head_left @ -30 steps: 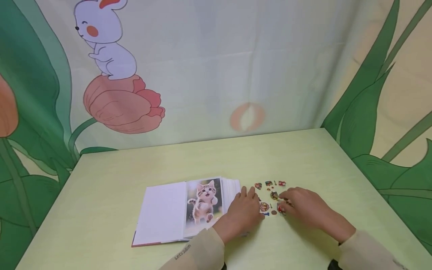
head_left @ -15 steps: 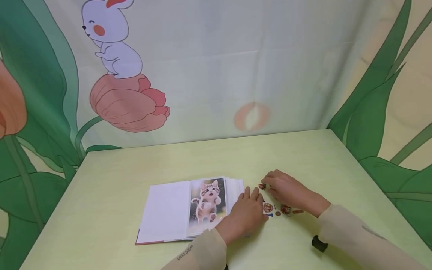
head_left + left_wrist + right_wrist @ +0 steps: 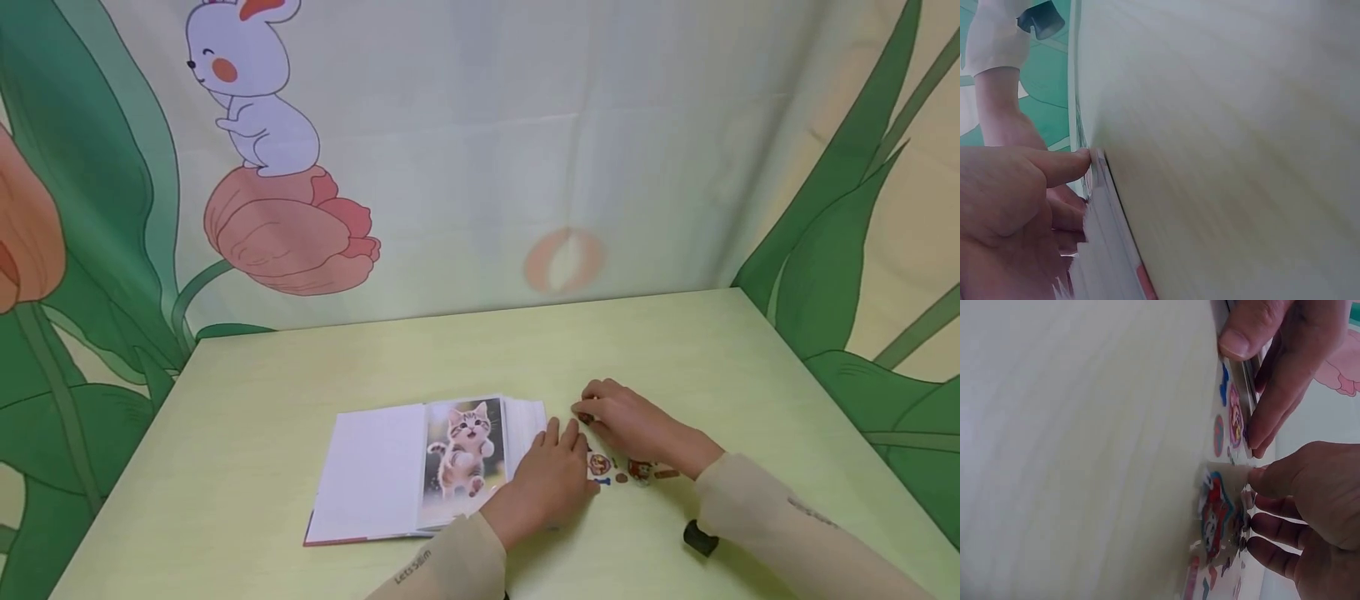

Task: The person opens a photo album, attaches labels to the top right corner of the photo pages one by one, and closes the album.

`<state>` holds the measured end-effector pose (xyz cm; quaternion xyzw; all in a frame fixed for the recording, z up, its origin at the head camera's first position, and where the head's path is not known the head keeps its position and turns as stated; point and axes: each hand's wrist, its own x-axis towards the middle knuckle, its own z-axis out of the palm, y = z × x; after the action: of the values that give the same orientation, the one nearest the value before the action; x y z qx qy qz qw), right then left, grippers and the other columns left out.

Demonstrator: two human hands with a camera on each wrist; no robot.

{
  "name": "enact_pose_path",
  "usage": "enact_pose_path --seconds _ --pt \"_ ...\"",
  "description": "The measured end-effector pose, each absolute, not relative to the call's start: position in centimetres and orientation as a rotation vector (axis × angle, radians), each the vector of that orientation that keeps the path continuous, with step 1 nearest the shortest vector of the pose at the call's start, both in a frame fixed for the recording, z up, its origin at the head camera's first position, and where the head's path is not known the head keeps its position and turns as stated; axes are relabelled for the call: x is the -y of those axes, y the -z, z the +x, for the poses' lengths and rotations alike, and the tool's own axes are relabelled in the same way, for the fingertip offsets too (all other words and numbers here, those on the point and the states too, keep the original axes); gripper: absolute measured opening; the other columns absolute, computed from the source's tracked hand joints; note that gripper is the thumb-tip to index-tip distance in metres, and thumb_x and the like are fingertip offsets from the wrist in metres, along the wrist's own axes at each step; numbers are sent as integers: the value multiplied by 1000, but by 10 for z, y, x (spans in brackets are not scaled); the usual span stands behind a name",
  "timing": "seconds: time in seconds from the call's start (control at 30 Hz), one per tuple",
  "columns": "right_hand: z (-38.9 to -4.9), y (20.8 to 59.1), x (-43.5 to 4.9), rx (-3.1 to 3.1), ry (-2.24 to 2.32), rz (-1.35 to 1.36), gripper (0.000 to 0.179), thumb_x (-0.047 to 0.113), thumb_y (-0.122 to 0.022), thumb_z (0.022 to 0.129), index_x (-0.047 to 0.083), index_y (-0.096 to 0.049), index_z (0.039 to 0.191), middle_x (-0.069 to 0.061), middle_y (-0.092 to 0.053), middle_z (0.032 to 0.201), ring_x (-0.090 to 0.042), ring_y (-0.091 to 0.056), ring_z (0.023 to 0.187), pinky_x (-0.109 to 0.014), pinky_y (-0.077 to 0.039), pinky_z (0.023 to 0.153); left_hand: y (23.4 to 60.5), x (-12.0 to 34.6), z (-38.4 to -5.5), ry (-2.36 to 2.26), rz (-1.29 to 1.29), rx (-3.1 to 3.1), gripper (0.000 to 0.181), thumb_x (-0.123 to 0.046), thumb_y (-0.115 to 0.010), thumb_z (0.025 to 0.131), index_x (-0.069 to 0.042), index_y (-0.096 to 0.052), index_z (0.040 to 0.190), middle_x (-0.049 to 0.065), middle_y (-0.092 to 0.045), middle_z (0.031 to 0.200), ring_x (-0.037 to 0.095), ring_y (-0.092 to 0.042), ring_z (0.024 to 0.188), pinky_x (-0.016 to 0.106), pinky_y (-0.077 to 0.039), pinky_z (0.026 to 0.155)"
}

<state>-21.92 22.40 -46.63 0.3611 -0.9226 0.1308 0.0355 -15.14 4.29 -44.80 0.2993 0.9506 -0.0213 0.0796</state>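
Note:
A clear sheet of small colourful stickers (image 3: 599, 464) lies right of an open photo album (image 3: 375, 471). My left hand (image 3: 553, 475) rests at the album's right side and the sheet's left edge, fingers fairly straight, thumb spread toward a blue bone-shaped sticker (image 3: 1224, 384). Over the sheet's far left part, my right hand (image 3: 637, 421) bends its fingers, the tips at a small dark sticker (image 3: 586, 416). Its thumb (image 3: 1266, 481) and fingertips touch the sheet apart from each other in the right wrist view; whether they pinch the sticker is hidden. A red puppy sticker (image 3: 1214, 515) shows beneath.
The album shows a blank white left page and a kitten picture (image 3: 467, 446) on the right, above a thick stack of pages (image 3: 528, 425). All lies on a pale green table (image 3: 225, 417). A printed curtain (image 3: 450, 150) with a rabbit and flowers hangs behind.
My right hand has moved from the sheet's right side to its far left part, and its fingers have closed in over the small sticker there. The left hand stays in place.

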Motion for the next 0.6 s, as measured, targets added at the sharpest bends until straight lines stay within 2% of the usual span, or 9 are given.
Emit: enact_pose_path --seconds 0.17,0.37,0.6 --pt "-221 464 -226 2863 -459 1095 23 2 -73 95 2 -75 118 -7 -65 110 -25 -61 104 -43 -54 91 447 -43 -151 66 892 -2836 70 -49 -56 104 -2 -45 155 14 -37 164 37 -34 150 41 -34 120" --pt "-222 462 -227 2927 -515 1047 16 5 -74 95 6 -75 111 -5 -64 110 -24 -60 106 -44 -54 94 447 -43 -150 61 898 -2838 69 -48 -57 104 -1 -46 154 15 -39 162 37 -35 149 41 -35 120" --pt "-224 460 -229 2980 -626 941 10 4 -72 96 13 -74 100 2 -63 103 -18 -59 99 -42 -54 91 446 -43 -150 85 908 -2843 68 -48 -56 104 -2 -46 154 14 -39 162 37 -35 150 41 -34 120"
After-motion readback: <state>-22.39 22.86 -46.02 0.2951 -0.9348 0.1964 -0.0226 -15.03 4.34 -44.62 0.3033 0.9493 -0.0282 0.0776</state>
